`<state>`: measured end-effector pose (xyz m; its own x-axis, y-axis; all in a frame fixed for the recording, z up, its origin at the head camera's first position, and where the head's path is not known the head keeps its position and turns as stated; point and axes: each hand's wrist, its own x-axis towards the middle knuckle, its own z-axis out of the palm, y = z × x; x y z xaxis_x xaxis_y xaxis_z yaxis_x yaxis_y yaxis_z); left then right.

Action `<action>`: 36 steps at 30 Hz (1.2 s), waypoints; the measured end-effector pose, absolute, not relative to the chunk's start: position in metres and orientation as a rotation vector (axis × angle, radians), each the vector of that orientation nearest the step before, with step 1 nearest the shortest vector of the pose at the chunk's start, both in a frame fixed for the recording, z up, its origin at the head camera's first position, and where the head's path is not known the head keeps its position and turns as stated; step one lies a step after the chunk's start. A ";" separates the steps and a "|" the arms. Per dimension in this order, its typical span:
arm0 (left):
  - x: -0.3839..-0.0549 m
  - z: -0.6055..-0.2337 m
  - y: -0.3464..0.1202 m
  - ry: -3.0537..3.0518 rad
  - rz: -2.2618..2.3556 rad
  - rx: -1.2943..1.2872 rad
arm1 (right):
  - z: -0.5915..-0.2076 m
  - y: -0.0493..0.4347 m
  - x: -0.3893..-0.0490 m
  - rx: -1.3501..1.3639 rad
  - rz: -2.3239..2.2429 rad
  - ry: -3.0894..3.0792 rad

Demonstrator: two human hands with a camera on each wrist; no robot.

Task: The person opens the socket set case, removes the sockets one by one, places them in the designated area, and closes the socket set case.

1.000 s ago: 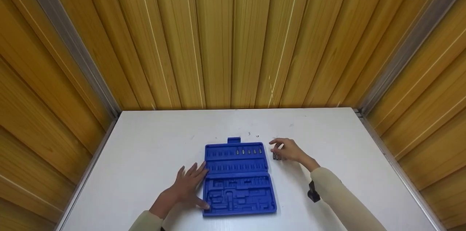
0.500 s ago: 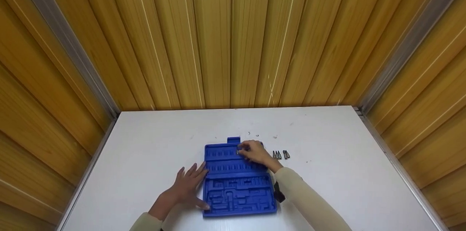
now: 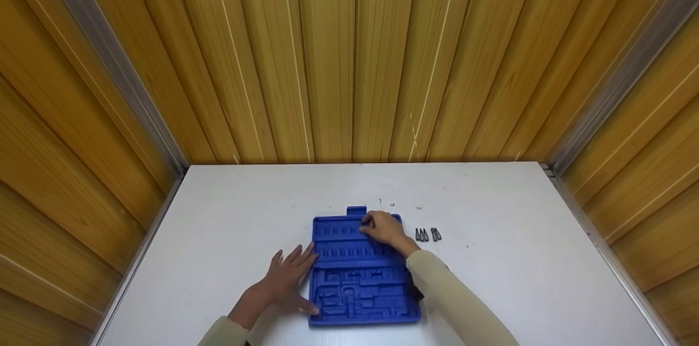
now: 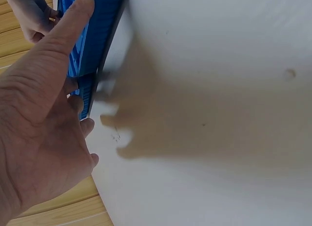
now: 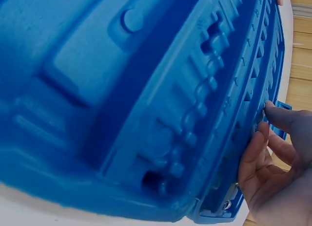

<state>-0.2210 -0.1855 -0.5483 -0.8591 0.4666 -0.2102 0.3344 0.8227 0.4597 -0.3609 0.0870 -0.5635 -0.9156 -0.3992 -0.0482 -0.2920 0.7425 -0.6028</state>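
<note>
A blue plastic tool case lies spread flat on the white table, its moulded slots facing up. Spread along its left side is my left hand, thumb and fingertips touching the edge; the left wrist view shows the thumb on the rim. My right hand reaches over the case's far row, thumb and index finger pinching what seems to be a small bit at a slot, mostly hidden by the fingers. A metal bit shows near the case's corner in the right wrist view. Several dark bits lie right of the case.
A second small cluster of bits lies beside the first. The case's latch tab points to the back. Small marks dot the white table. Yellow wood-look panels enclose the back and sides.
My right hand has moved left from the loose bits on the table to the case's far row, uncovering those bits. The left hand stays at the case's edge.
</note>
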 end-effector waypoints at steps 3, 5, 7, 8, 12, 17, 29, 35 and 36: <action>-0.222 -0.547 -0.184 2.691 0.593 0.612 | -0.561 0.088 -0.361 -0.552 -0.891 2.758; -0.222 -0.546 -0.184 2.691 0.588 0.614 | -0.559 0.090 -0.360 -0.548 -0.901 2.745; -0.222 -0.546 -0.183 2.690 0.585 0.619 | -0.559 0.091 -0.360 -0.541 -0.917 2.738; -0.222 -0.547 -0.183 2.691 0.584 0.624 | -0.558 0.091 -0.360 -0.539 -0.926 2.734; -0.223 -0.546 -0.182 2.696 0.569 0.634 | -0.558 0.094 -0.358 -0.575 -0.981 2.709; -0.224 -0.543 -0.182 2.694 0.555 0.614 | -0.558 0.096 -0.357 -0.667 -1.047 2.675; -0.222 -0.541 -0.184 2.717 0.497 0.621 | -0.559 0.097 -0.356 -0.664 -1.299 2.514; -0.222 -0.544 -0.184 2.720 0.501 0.623 | -0.563 0.102 -0.355 -0.789 -1.393 2.446; -0.222 -0.545 -0.183 2.721 0.502 0.622 | -0.563 0.104 -0.355 -0.822 -1.402 2.414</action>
<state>-0.2218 -0.1831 -0.5446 -0.8596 0.4647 -0.2127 0.3581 0.8447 0.3979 -0.3550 0.1040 -0.5625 -0.8160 -0.5728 0.0782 -0.3519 0.3849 -0.8533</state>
